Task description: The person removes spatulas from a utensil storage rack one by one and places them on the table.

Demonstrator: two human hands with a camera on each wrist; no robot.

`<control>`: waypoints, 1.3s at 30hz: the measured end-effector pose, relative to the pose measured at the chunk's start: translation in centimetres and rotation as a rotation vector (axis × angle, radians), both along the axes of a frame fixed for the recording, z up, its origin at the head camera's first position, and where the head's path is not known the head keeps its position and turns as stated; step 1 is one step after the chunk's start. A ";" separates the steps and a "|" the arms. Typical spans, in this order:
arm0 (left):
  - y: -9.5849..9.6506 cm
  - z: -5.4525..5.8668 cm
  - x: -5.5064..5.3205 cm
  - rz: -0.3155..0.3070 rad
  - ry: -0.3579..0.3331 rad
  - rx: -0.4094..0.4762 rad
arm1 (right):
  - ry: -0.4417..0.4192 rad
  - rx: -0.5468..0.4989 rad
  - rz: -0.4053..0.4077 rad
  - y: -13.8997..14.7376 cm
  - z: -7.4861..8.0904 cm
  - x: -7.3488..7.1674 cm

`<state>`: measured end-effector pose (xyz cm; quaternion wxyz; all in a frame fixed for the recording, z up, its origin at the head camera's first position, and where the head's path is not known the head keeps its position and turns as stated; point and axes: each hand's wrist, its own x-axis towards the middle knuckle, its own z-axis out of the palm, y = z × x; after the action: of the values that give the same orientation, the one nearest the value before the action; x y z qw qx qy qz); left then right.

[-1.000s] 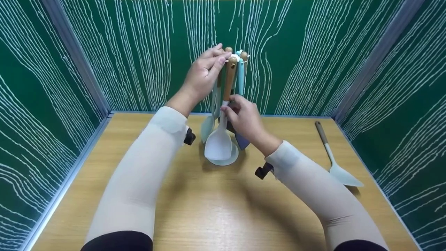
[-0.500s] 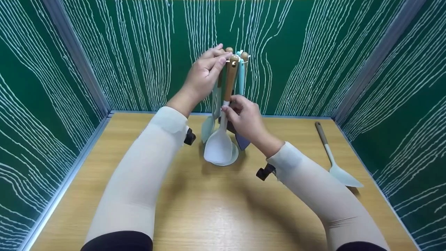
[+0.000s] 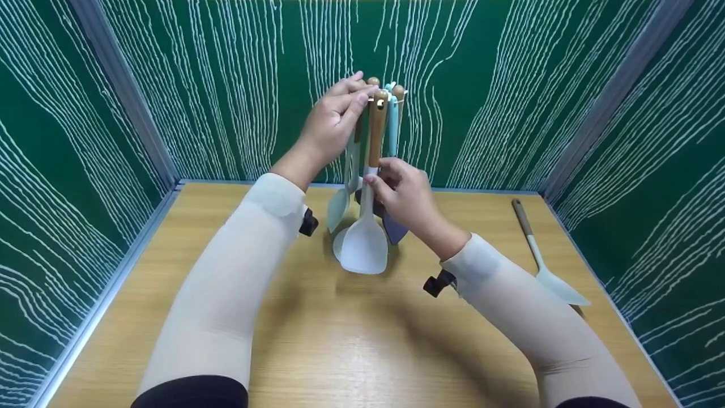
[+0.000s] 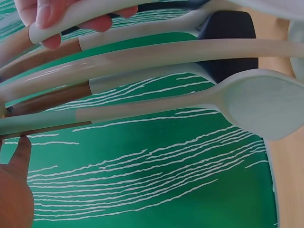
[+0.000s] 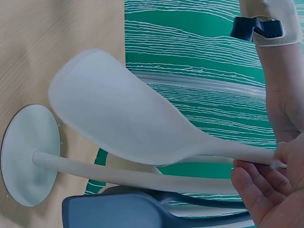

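My right hand (image 3: 405,190) pinches the neck of a white spatula (image 3: 365,249) with a wooden handle. The spatula hangs nearly upright in front of a utensil stand, whose pale post (image 5: 142,180) and round base (image 5: 31,156) show in the right wrist view. The spatula's handle top, with its hole, is right at the stand's hooks. My left hand (image 3: 334,116) holds the stand's top, thumb and fingers close to that handle end. In the left wrist view a finger of it touches a mint-handled utensil (image 4: 256,102). The exact finger contact on the stand is hidden.
Several other utensils hang on the stand, among them a dark blue turner (image 5: 109,211) and a pale green one (image 3: 338,209). A pale green turner (image 3: 558,286) with a brown handle lies on the wooden table (image 3: 351,351) at the right. Green patterned walls (image 3: 510,85) enclose three sides.
The white spatula's head has swung right and slightly down across the stand's base, its handle now more upright. My right hand moved slightly right and down with it; the left hand stayed put.
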<state>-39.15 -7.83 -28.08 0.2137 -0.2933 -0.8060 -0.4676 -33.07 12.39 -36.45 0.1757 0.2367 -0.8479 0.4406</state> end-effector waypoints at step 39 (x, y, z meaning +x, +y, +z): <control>0.2 0.2 0.4 0.002 -0.028 0.010 | -0.036 -0.004 -0.148 6.6 3.7 0.1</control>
<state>-38.75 -7.63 -27.89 0.2043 -0.2846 -0.8069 -0.4756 -32.92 19.01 -32.79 0.1930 0.1650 -0.8653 0.4322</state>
